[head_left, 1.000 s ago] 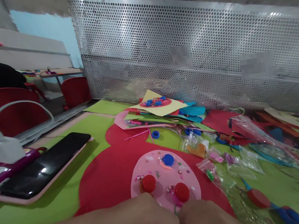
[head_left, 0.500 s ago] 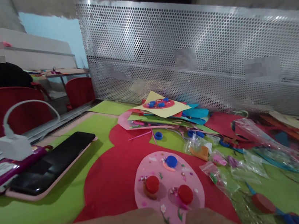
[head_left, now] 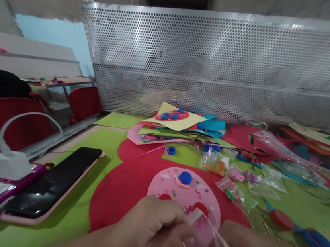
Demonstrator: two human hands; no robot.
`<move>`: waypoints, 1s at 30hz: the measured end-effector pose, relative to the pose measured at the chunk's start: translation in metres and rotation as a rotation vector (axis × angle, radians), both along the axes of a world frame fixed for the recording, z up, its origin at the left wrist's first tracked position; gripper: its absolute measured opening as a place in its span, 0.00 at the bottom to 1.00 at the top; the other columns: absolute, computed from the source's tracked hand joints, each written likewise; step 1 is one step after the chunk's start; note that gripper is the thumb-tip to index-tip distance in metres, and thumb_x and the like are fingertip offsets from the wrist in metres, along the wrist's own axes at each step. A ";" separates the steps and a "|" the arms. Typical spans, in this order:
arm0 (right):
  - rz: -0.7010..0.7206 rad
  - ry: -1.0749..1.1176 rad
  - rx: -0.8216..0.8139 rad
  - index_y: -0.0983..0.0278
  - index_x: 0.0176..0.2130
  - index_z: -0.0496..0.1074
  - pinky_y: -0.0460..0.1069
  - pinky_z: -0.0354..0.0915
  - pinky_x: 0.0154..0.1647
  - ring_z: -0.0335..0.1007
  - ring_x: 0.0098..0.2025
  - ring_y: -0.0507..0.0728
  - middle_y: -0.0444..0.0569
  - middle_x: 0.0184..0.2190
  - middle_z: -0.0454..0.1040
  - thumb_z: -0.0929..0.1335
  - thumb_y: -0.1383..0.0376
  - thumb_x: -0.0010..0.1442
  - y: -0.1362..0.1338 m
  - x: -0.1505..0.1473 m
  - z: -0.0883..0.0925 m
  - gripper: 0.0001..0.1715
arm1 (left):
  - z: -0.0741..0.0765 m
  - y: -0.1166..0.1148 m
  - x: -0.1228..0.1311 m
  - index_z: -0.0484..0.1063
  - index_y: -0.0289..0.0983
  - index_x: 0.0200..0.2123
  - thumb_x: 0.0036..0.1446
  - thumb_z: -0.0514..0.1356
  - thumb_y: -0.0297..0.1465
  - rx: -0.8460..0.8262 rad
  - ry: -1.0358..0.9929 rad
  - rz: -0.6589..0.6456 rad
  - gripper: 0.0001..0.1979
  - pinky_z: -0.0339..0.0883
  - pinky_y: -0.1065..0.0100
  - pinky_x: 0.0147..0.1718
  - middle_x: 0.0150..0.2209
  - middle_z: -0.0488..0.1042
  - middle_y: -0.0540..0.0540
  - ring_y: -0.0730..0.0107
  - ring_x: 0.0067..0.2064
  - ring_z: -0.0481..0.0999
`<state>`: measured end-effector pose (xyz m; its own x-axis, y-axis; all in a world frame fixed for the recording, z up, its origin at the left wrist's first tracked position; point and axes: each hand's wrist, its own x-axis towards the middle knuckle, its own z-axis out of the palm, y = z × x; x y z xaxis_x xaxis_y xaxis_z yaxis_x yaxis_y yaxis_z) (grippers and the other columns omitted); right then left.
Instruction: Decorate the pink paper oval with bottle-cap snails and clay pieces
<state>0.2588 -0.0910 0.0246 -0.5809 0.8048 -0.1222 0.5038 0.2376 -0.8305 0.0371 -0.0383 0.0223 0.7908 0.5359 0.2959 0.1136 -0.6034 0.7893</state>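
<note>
My left hand reaches in from the lower left, its fingers pinched on a small clear plastic bag. On the bag's other side is my right hand, low in the frame; its fingertips are hidden behind the bag and frame edge. Beneath both hands lies a pink paper oval with a blue cap, two partly covered red caps and small flower decorations. The oval rests on a large red paper shape.
A black phone and a purple power strip with a white charger lie at left. Several small bags, blue-handled scissors and paper scraps are at right. A perforated metal panel stands behind. A person in black sits far left.
My left hand has risen into view over the pink oval, with the clear bag now showing between the hands. My right hand has shifted right. The view has turned slightly.
</note>
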 end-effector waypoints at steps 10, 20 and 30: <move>-0.007 0.246 -0.159 0.67 0.20 0.67 0.42 0.55 0.20 0.59 0.18 0.46 0.41 0.15 0.63 0.60 0.45 0.56 0.016 -0.006 -0.007 0.30 | -0.006 0.012 0.006 0.56 0.37 0.22 0.57 0.49 0.47 -0.438 -0.043 0.335 0.21 0.47 0.81 0.10 0.12 0.58 0.58 0.83 0.11 0.54; -0.309 0.184 0.062 0.64 0.20 0.61 0.43 0.57 0.20 0.58 0.17 0.47 0.41 0.15 0.64 0.60 0.46 0.57 0.029 0.001 -0.019 0.28 | -0.009 0.014 0.010 0.60 0.36 0.27 0.56 0.51 0.47 -0.578 -0.179 0.144 0.19 0.53 0.80 0.10 0.14 0.65 0.55 0.81 0.12 0.62; -0.907 0.314 0.147 0.66 0.29 0.66 0.45 0.49 0.13 0.54 0.12 0.49 0.42 0.13 0.64 0.59 0.40 0.51 0.055 0.043 -0.017 0.32 | -0.003 0.034 0.006 0.61 0.35 0.33 0.62 0.46 0.40 -0.515 -0.280 0.341 0.14 0.56 0.76 0.14 0.17 0.66 0.55 0.78 0.14 0.64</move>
